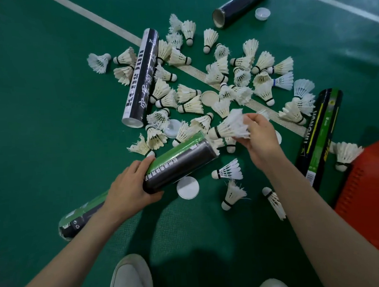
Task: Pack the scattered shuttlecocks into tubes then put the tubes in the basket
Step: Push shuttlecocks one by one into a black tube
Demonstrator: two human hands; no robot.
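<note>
While left hand (131,188) grips green-black tube (183,160) near its lower end, right hand (260,139) pinches shuttlecock (228,127) by feathers, cork just beside tube mouth. Loose shuttlecocks (188,99) scattered over green floor (37,97) beyond; red basket (371,187) at right edge.

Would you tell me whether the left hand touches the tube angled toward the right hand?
Touching: the head view shows the left hand curled round the tube.
</note>
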